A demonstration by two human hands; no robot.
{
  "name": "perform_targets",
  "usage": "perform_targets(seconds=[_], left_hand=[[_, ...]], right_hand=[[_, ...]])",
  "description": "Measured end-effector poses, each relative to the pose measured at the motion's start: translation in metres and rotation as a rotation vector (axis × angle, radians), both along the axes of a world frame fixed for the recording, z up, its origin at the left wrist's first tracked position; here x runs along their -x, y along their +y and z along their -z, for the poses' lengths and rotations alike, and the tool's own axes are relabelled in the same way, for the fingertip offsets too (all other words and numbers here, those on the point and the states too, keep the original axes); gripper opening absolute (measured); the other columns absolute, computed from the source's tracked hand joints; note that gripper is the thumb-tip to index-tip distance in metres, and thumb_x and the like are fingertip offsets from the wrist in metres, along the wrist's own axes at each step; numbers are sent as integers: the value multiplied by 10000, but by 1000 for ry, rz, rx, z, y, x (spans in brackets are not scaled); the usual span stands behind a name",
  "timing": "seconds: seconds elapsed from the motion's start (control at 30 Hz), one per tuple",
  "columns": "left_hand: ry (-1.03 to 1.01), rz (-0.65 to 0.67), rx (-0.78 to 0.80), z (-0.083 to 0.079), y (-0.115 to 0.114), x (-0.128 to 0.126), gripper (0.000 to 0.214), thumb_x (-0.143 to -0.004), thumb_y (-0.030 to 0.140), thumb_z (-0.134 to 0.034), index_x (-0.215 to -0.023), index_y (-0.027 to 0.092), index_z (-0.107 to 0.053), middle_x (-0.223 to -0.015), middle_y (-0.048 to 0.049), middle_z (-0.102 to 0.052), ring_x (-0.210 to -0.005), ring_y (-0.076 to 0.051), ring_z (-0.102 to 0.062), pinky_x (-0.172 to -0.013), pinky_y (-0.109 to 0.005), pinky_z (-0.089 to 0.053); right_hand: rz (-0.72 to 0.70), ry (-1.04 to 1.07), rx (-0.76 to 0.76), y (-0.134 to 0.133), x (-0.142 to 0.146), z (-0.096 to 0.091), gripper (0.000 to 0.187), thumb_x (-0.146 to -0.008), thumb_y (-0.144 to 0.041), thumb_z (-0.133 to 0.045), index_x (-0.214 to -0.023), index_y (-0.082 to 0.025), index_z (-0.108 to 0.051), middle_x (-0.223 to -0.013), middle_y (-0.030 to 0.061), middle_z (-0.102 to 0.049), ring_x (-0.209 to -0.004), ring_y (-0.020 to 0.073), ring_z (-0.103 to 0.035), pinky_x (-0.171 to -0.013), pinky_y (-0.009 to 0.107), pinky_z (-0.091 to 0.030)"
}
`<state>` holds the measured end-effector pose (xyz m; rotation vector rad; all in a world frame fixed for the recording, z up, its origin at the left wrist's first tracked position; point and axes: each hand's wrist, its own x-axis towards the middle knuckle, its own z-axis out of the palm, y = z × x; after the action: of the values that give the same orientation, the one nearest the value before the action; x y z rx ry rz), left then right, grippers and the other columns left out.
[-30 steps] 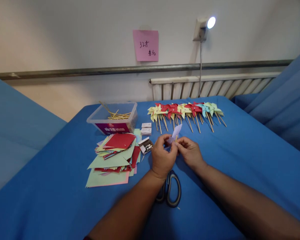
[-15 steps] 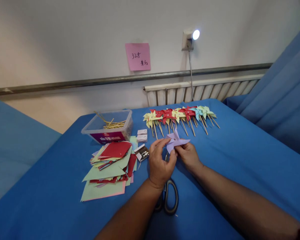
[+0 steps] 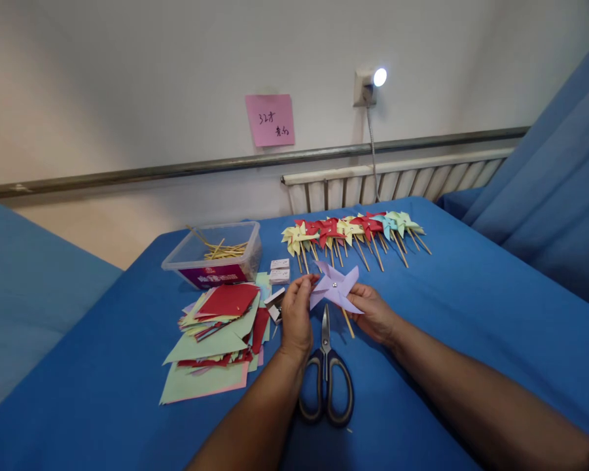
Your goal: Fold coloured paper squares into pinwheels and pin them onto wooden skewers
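A purple paper pinwheel (image 3: 342,284) with a shiny pin at its centre is held up over the table, its wooden stick slanting down below the blades. My right hand (image 3: 374,314) is closed behind its right side, the fingertips partly hidden by the paper. At the left blade, my left hand (image 3: 296,317) has its fingers bent around the edge, some of them behind the paper. Scissors (image 3: 325,360) with dark handles lie just below, blades pointing away from me. Beside my left hand is a small open box (image 3: 273,303), partly covered by the hand.
Coloured paper (image 3: 203,356) lies in a stack at left, behind it a clear plastic box (image 3: 248,258) of sticks. Small white boxes (image 3: 279,277) stand near it. Several finished pinwheels (image 3: 351,229) lie in a row at the back, before a radiator (image 3: 343,190).
The pinwheel has turned to face me and come slightly lower, so its stick shows. My left hand has moved left from its centre to the left blade, uncovering the scissors.
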<state>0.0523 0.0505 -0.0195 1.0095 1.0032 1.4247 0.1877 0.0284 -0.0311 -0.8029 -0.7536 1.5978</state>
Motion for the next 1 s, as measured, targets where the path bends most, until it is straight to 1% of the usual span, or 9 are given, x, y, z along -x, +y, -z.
perform_targets(seconds=[0.13, 0.2, 0.27, 0.3, 0.37, 0.53, 0.73, 0.87, 1.0], left_hand=[[22, 3, -11, -3, -1, 0, 267, -741, 415, -642, -830, 163, -633, -801, -11, -661, -755, -133, -609, -744, -262, -464], [46, -2, -7, -1, -1, 0, 236, -709, 377, -679, -781, 163, -614, -728, 13, -621, -676, -109, -569, -692, -238, -449], [75, 2, -4, 2, -1, -1, 215, -687, 349, -696, -749, 166, -603, -690, 24, -592, -636, -98, -540, -660, -226, -437], [88, 11, -2, 3, -1, -2, 207, -681, 341, -698, -738, 168, -599, -681, 26, -584, -627, -97, -533, -650, -225, -433], [107, 39, 10, 5, -2, -3, 196, -678, 337, -692, -722, 173, -593, -664, 29, -574, -613, -100, -526, -634, -227, -429], [121, 90, 30, 9, -3, -2, 184, -702, 338, -667, -720, 171, -591, -640, 30, -565, -591, -102, -512, -603, -222, -411], [72, 109, 61, 15, -1, -2, 195, -678, 330, -697, -694, 171, -585, -613, 29, -568, -565, -100, -505, -588, -219, -406], [42, 116, 57, 15, 0, -2, 202, -684, 342, -702, -699, 169, -598, -626, 17, -584, -585, -111, -525, -617, -235, -424], [11, 67, 34, 13, 0, -3, 242, -671, 351, -732, -778, 163, -622, -723, 5, -621, -670, -120, -563, -682, -241, -440]], right_hand=[[-12, -19, -25, 2, 0, 1, 285, -639, -363, -778, -841, -171, -718, -699, 25, -679, -560, 105, -535, -537, 217, -388], [-7, -30, -33, 3, 1, 2, 281, -650, -357, -772, -841, -160, -713, -667, 13, -657, -515, 81, -489, -494, 198, -348], [6, -34, -34, 3, 2, 3, 264, -655, -338, -772, -830, -154, -700, -602, -17, -605, -444, 50, -387, -434, 185, -269], [14, -29, -40, 3, 3, 4, 252, -653, -324, -773, -822, -156, -688, -582, -30, -581, -426, 42, -345, -417, 184, -236], [16, -9, -65, 4, 3, 7, 229, -651, -297, -772, -801, -165, -659, -576, -44, -557, -418, 37, -312, -407, 186, -208], [-19, 39, -91, 5, 4, 13, 194, -693, -255, -736, -822, -176, -614, -598, -48, -559, -429, 39, -331, -408, 182, -211], [-27, 69, -71, 2, 3, 12, 239, -655, -208, -763, -842, -171, -618, -641, -30, -584, -473, 49, -374, -427, 185, -245], [-39, 67, -88, 1, 2, 12, 233, -655, -207, -769, -838, -168, -630, -648, -27, -588, -473, 50, -372, -433, 194, -242], [-49, 42, -84, 1, 2, 14, 237, -652, -209, -777, -828, -174, -622, -632, -35, -580, -461, 48, -371, -431, 197, -238]])
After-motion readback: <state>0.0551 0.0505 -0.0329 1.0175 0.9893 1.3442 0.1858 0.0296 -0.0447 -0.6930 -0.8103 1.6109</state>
